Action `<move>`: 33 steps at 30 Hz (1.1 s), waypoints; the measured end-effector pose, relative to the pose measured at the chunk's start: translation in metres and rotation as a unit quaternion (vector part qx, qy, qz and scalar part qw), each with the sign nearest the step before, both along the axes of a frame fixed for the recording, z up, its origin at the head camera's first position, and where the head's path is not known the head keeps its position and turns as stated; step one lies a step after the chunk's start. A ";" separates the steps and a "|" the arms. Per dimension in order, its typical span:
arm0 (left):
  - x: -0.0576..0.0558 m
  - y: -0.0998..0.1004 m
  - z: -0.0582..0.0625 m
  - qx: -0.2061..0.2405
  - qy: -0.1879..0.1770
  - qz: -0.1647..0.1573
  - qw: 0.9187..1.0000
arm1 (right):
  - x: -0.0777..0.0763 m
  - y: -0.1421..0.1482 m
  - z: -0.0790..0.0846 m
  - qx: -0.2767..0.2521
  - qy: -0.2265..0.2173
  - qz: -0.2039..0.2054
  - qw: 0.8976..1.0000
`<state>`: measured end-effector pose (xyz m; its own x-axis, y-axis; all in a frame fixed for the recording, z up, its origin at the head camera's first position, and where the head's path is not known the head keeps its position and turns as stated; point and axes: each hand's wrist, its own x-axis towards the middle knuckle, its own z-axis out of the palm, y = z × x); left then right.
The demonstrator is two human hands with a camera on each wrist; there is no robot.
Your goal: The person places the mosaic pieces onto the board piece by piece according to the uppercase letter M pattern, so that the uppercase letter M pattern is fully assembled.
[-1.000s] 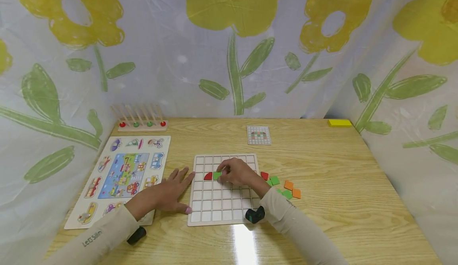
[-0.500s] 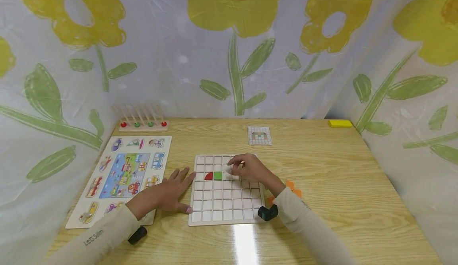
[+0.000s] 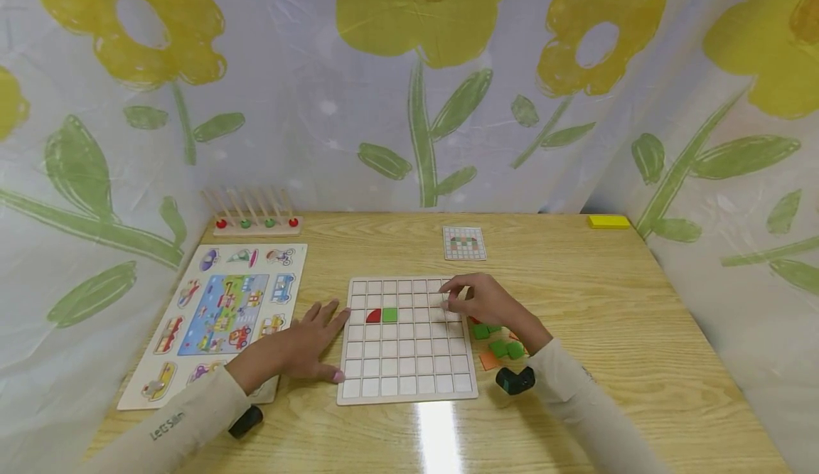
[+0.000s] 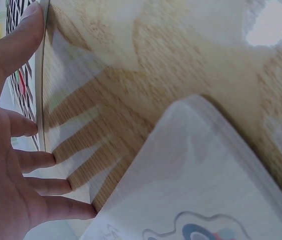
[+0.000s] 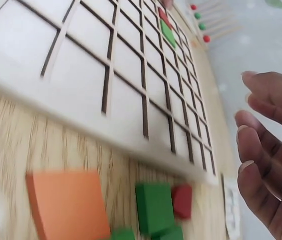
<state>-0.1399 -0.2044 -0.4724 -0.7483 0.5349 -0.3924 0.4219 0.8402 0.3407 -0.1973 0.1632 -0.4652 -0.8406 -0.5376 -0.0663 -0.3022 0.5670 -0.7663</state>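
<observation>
My left hand (image 3: 303, 346) lies spread at the left edge of a wooden grid board (image 3: 407, 400), thumb and fingertips right at its rim. A red quarter-circle tile (image 3: 373, 317) and a green square tile (image 3: 389, 315) sit side by side in the board's third row. Over the board's upper right side is my right hand (image 3: 486, 302), fingers loosely bent with nothing between them in the right wrist view. Just below it, beside the board, are loose tiles: an orange square (image 5: 70, 206), a green square (image 5: 154, 207), a partly hidden red piece (image 5: 182, 201) and several others.
A small card (image 3: 463, 244) with a printed grid pattern lies behind the board. At the left is a vehicle picture puzzle (image 4: 180, 160), with a peg stand (image 3: 256, 229) holding red and green beads behind it. A yellow block (image 3: 608, 222) sits at the back right.
My right hand has let go of the green square tile, which now shows beside the red one, and has moved right toward the loose tiles. The left hand has stayed put.
</observation>
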 end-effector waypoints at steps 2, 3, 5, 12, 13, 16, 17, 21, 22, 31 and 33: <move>0.001 0.000 0.000 0.002 -0.001 -0.001 1.000 | 0.001 0.007 0.002 0.000 0.004 -0.004 1.000; 0.001 0.000 0.000 0.002 -0.002 0.000 1.000 | 0.001 0.011 0.002 0.000 0.008 -0.006 1.000; 0.001 0.000 0.001 0.001 -0.004 0.002 1.000 | 0.003 0.018 0.003 -0.002 0.011 -0.011 1.000; 0.000 0.000 0.001 -0.004 -0.003 0.000 1.000 | 0.011 0.043 0.002 -0.007 0.007 -0.025 1.000; 0.000 0.000 0.000 -0.003 -0.004 0.000 1.000 | 0.012 0.047 0.002 -0.005 0.007 -0.028 1.000; 0.000 0.000 0.000 -0.001 -0.003 -0.002 1.000 | 0.016 0.057 0.000 0.000 0.009 -0.036 0.999; 0.000 0.000 0.000 -0.001 -0.002 -0.002 1.000 | 0.017 0.060 -0.001 0.003 0.012 -0.038 0.999; 0.000 -0.001 0.000 0.003 -0.001 -0.003 1.000 | 0.022 0.076 -0.008 0.012 0.021 -0.046 0.999; 0.000 -0.001 0.000 0.003 -0.001 -0.003 1.000 | 0.024 0.080 -0.010 0.016 0.023 -0.048 0.998; 0.000 0.000 0.001 0.003 -0.003 -0.005 1.000 | 0.033 0.110 -0.017 0.029 0.031 -0.045 0.998; -0.001 0.000 0.001 0.001 -0.005 -0.003 1.000 | 0.035 0.116 -0.018 0.030 0.034 -0.034 0.998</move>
